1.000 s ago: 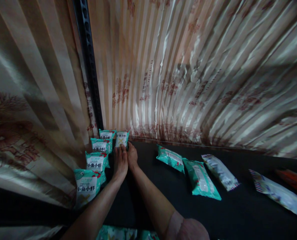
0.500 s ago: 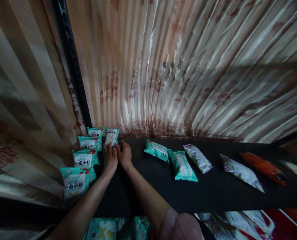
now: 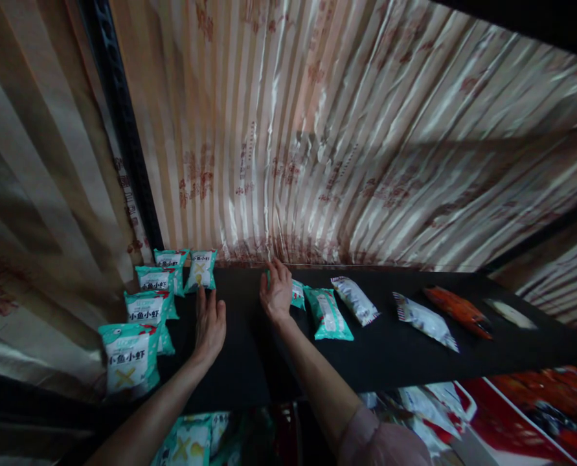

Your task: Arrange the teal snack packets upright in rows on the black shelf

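Note:
My left hand (image 3: 209, 320) lies flat and open on the black shelf (image 3: 395, 356), just below an upright teal snack packet (image 3: 201, 269). More upright teal packets (image 3: 148, 309) stand in a row to its left. My right hand (image 3: 277, 291) has its fingers spread and rests on a teal packet (image 3: 296, 293) lying flat further right. Another teal packet (image 3: 328, 314) lies beside that one.
A white packet (image 3: 355, 299), a striped white packet (image 3: 427, 320), an orange-red packet (image 3: 458, 310) and a pale one (image 3: 510, 314) lie along the shelf to the right. Striped shiny curtain (image 3: 346, 142) backs the shelf. More packets (image 3: 191, 443) sit on a lower level.
Both hands have left the upright teal packet at the back. My right hand moved right onto the flat teal packet; my left hand drew back toward me.

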The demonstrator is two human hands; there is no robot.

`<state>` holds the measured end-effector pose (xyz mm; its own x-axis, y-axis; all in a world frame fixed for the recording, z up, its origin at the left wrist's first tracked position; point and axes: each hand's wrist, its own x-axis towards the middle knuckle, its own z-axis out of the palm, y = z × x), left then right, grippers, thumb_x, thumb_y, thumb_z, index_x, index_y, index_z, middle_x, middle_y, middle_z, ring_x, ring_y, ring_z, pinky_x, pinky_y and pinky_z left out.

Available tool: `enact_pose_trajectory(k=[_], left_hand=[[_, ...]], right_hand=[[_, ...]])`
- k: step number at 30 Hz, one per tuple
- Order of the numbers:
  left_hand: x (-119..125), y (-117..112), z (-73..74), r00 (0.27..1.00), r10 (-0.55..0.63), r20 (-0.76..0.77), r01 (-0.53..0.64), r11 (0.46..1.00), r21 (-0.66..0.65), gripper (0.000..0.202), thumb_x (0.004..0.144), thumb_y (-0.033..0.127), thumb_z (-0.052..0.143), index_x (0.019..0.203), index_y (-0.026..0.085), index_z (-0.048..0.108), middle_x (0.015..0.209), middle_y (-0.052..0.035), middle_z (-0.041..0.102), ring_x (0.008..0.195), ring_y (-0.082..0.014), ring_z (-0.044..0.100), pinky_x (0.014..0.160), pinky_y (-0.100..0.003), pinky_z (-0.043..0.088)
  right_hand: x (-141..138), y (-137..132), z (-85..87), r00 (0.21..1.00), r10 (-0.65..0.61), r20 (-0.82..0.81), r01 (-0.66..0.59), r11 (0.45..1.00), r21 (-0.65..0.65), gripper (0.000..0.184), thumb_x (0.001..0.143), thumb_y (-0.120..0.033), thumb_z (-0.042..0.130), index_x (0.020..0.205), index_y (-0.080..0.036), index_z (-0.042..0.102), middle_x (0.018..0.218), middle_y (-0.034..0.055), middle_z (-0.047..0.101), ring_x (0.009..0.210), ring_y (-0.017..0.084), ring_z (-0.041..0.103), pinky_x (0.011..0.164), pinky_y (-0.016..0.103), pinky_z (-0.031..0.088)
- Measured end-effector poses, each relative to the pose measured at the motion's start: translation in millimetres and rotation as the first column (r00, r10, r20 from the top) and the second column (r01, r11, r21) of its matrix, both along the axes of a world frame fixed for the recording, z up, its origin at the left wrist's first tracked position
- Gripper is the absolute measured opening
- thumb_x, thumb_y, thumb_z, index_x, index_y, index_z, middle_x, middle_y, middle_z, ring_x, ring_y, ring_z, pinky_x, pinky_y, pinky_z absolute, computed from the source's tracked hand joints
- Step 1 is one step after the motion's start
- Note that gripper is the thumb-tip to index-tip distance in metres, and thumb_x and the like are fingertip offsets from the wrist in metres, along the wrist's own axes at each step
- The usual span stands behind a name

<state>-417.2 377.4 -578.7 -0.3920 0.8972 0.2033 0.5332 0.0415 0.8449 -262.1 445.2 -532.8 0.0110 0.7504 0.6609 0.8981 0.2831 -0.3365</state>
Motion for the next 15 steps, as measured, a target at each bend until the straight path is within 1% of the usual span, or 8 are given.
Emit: enact_pose_trajectory(k=[2,3,5,7,9,11,13,15], left_hand=[[6.1,-11.8,1.8,1.000,-0.026,0.015,0.026,0.999,-0.044,0.048,0.087,0.034,0.034,0.125,0.010,0.051,0.148,-0.0154,0.029,0.139,-0.0254,0.021,0.114,-0.042,0.017],[8.9,-17.6,2.6,0.999,-0.035,0.025,0.036,0.998,-0.058,0.047,0.087,0.034,0.034,0.124,0.011,0.052,0.147,-0.0153,0.031,0.138,-0.0254,0.023,0.114,-0.042,0.018],[14.4,-28.2,4.1,0.997,-0.059,0.047,0.062,0.996,-0.069,0.044,0.087,0.034,0.035,0.121,0.012,0.054,0.146,-0.0142,0.034,0.137,-0.0246,0.027,0.113,-0.041,0.021],[20.8,-37.2,5.5,0.993,-0.090,0.077,0.096,0.992,-0.076,0.043,0.087,0.033,0.035,0.118,0.013,0.056,0.145,-0.0139,0.036,0.135,-0.0242,0.031,0.112,-0.040,0.024],[28.2,-44.4,6.6,0.986,-0.116,0.118,0.128,0.987,-0.097,0.042,0.087,0.033,0.036,0.117,0.014,0.057,0.144,-0.0136,0.037,0.134,-0.0238,0.032,0.112,-0.040,0.025],[35.8,-50.2,7.2,0.978,-0.138,0.155,0.158,0.979,-0.126,0.041,0.086,0.032,0.037,0.117,0.014,0.057,0.144,-0.0131,0.037,0.134,-0.0233,0.033,0.111,-0.039,0.025],[42.3,-55.2,7.9,0.972,-0.154,0.178,0.182,0.972,-0.150,0.041,0.086,0.030,0.037,0.117,0.013,0.056,0.144,-0.0140,0.037,0.134,-0.0234,0.033,0.111,-0.039,0.026],[46.7,-59.8,9.5,0.968,-0.168,0.188,0.199,0.967,-0.161,0.042,0.085,0.029,0.037,0.118,0.011,0.056,0.144,-0.0159,0.037,0.133,-0.0241,0.034,0.111,-0.039,0.027]], right_hand=[[22.2,7.0,2.3,0.990,-0.138,0.026,0.139,0.990,-0.035,0.037,0.086,-0.026,0.043,0.119,-0.014,0.057,0.132,0.0132,0.050,0.120,0.028,0.041,0.098,0.044,0.035],[31.6,9.4,2.4,0.979,-0.200,0.042,0.203,0.976,-0.080,0.038,0.086,-0.029,0.045,0.120,-0.015,0.056,0.133,0.0141,0.049,0.122,0.030,0.040,0.096,0.045,0.035],[45.0,11.2,1.6,0.964,-0.250,0.095,0.265,0.936,-0.231,0.041,0.086,-0.034,0.047,0.120,-0.013,0.057,0.130,0.0171,0.051,0.121,0.031,0.042,0.094,0.043,0.036],[49.9,8.3,1.5,0.970,-0.200,0.138,0.239,0.885,-0.399,0.043,0.088,-0.038,0.044,0.120,-0.013,0.057,0.120,0.0178,0.059,0.114,0.028,0.050,0.092,0.039,0.036],[47.0,1.3,3.6,0.977,-0.133,0.164,0.199,0.836,-0.511,0.045,0.090,-0.043,0.039,0.120,-0.016,0.059,0.113,0.0159,0.063,0.108,0.026,0.054,0.090,0.037,0.037],[39.0,-8.6,7.8,0.977,-0.104,0.186,0.192,0.809,-0.556,0.046,0.090,-0.049,0.036,0.117,-0.022,0.061,0.112,0.0140,0.064,0.107,0.027,0.054,0.088,0.039,0.038],[29.7,-20.0,12.8,0.975,-0.094,0.203,0.196,0.800,-0.568,0.047,0.088,-0.054,0.036,0.114,-0.025,0.063,0.111,0.0131,0.064,0.106,0.029,0.052,0.085,0.041,0.039],[21.9,-32.0,16.8,0.974,-0.076,0.215,0.188,0.800,-0.569,0.049,0.087,-0.057,0.037,0.112,-0.026,0.064,0.108,0.0133,0.064,0.105,0.029,0.052,0.083,0.041,0.039]])
